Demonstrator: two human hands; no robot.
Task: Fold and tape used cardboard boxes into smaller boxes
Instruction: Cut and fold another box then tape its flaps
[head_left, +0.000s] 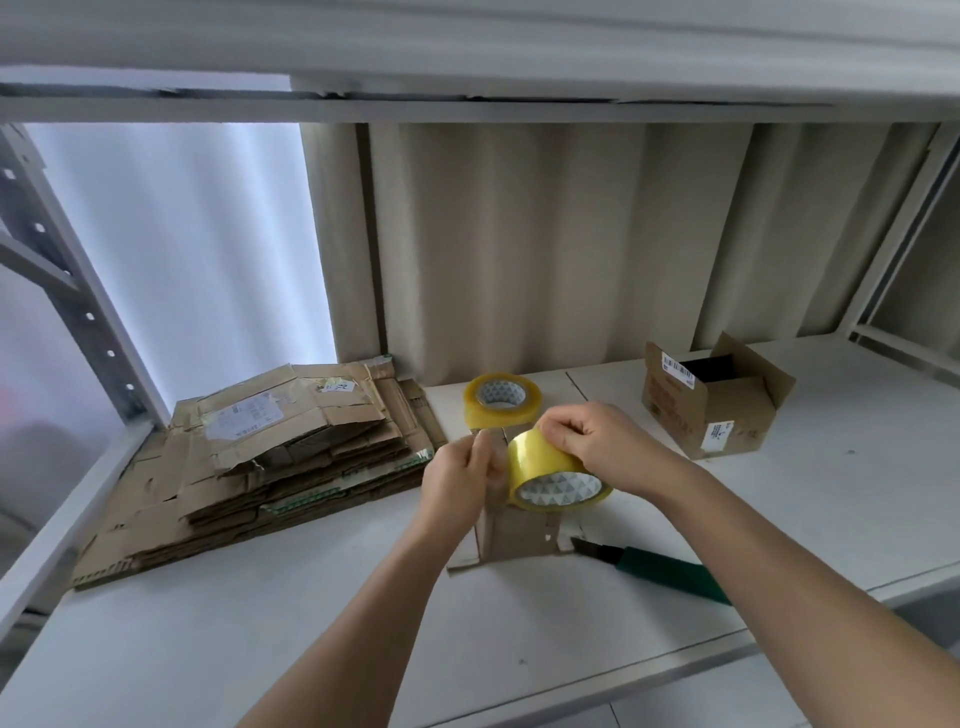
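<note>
Cardboard box (511, 525) stands on white shelf (260, 639); right hand (592, 447) grips tape roll (553, 475), left hand (460, 480) pinches its tape end. Flattened cardboard stack (270, 457) at 9 o'clock, beige curtain (545, 244) at 12.

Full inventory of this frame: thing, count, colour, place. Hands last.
tape roll: 1, yellow, held over the small box
spare roll: 1, yellow, flat on shelf behind the hands
small box: 1, brown, centre of shelf, under the hands
open box: 1, brown with white labels, right rear
flat cardboard stack: 1 pile, brown, left
knife: 1, green handle, right of small box
shelf: 1, white
left hand: pinches the tape end
right hand: grips tape roll
</note>
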